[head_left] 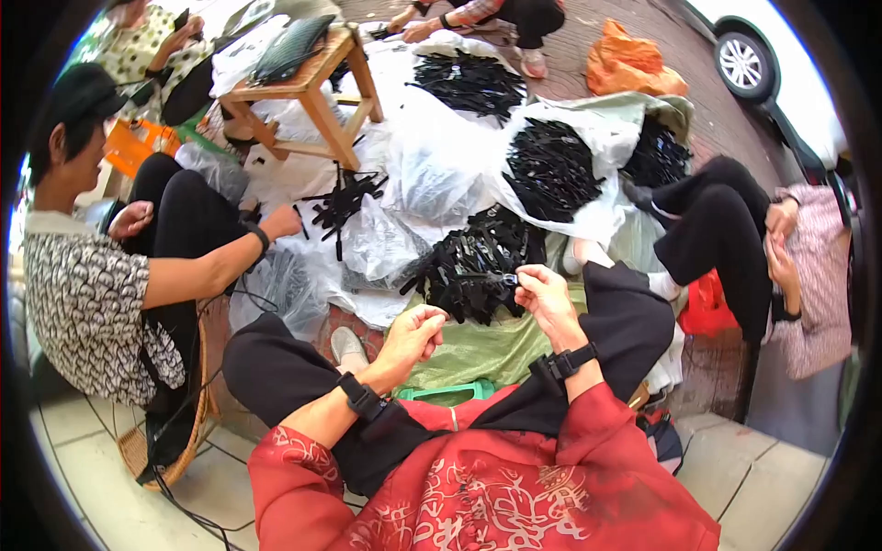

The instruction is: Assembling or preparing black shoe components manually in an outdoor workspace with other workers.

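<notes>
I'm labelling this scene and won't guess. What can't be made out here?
In the head view:
Left hand: curled, hiding whether it holds anything.
Black strip in the right hand: too small for detail.
Crouching co-worker: head cut off by the top edge.
White car: cut off by the dark rim.

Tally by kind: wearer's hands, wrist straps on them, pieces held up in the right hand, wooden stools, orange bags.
Hands: 2 (left hand, right hand)
Wrist straps: 2 (left strap, right strap)
Held black piece: 1
Wooden stool: 1
Orange bag: 1
Total: 7
</notes>
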`<state>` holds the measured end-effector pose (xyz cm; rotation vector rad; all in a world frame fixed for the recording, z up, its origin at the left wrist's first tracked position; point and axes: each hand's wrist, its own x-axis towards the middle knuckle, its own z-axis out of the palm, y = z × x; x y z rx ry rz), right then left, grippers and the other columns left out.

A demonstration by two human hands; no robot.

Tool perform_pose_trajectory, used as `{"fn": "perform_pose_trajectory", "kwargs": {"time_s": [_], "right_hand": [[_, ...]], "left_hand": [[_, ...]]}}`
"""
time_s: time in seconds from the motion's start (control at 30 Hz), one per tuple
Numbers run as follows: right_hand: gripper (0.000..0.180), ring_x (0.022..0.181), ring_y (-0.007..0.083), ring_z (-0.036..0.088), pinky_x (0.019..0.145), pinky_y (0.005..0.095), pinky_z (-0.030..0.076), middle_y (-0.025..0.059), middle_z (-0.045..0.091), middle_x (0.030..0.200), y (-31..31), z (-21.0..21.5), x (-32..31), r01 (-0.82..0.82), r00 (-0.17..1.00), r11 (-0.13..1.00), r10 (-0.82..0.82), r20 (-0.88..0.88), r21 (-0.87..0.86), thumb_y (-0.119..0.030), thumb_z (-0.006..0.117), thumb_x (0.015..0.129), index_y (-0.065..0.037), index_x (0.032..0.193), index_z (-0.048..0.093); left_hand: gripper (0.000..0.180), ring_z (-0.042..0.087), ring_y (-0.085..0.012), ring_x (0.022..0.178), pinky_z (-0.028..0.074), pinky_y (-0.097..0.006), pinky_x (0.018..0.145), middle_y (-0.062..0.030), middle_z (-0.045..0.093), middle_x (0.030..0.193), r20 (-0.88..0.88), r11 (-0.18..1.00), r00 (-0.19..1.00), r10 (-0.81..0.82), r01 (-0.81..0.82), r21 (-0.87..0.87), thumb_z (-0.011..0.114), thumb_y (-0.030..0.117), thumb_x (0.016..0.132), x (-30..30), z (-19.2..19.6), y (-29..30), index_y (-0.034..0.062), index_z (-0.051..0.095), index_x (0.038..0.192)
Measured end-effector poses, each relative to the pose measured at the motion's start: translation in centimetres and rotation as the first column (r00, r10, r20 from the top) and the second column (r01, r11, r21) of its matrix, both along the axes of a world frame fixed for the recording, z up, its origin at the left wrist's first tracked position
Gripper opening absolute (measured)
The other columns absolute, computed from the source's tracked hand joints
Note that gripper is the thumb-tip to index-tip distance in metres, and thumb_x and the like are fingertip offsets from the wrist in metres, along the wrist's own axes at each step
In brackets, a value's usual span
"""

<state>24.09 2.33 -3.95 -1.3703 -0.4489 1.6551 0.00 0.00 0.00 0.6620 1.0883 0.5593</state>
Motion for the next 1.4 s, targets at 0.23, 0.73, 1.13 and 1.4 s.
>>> {"fn": "perform_pose_trajectory", "kwargs": {"time_s": [0.23,0.73,1.13,1.4], "right_hand": [[0.020,0.070,0.0192,0.059,0.056,0.0276,0.051,0.0115,0.055,0.082,0.4,-11.0,-1.0,0.307,0.951,0.929,-0.310,0.021,-0.209,0.001,0.048,0.078,0.002,0.097,0.046],[0.020,0.053,0.0087,0.046,0.046,0.0213,0.038,0.0020,0.053,0.072,2.1,-8.4,0.3,-0.043,0.939,0.980,0.106,0.328,-0.192,-0.015,0.061,0.072,-0.005,0.089,0.055],[0.037,0.093,0.0187,0.054,0.081,0.0270,0.043,0.0130,0.053,0.102,9.9,0.1,-19.5,-0.489,0.872,0.830,0.457,0.176,0.268,-0.010,0.057,0.078,0.005,0.109,0.045],[0.043,0.105,0.0281,0.047,0.089,0.0324,0.036,0.0193,0.047,0.115,12.7,-14.7,-21.8,-0.709,0.587,0.690,0.463,0.664,0.146,-0.018,0.048,0.079,0.003,0.116,0.040]], "left_hand": [[0.019,0.038,-0.0025,0.045,0.030,-0.016,0.039,0.0003,0.051,0.063,0.019,0.983,0.983,-0.180,0.181,-0.028,0.055,0.019,0.081,1.7,0.0,0.3,0.0040,0.053,0.092],[0.017,0.039,-0.0015,0.049,0.030,-0.015,0.042,0.0026,0.049,0.065,0.123,0.988,0.980,-0.155,0.153,0.026,0.055,0.019,0.082,-0.1,1.7,-0.6,0.0059,0.053,0.093],[0.014,0.041,-0.0042,0.051,0.032,-0.016,0.045,0.0013,0.049,0.067,0.408,0.933,0.849,0.336,-0.359,-0.021,0.051,0.012,0.083,-6.0,5.3,0.1,0.0034,0.051,0.095],[0.013,0.042,-0.0077,0.052,0.035,-0.020,0.048,-0.0021,0.049,0.066,0.444,0.805,0.683,0.580,-0.564,-0.185,0.050,0.008,0.083,-10.3,6.4,1.6,0.0020,0.049,0.094]]}}
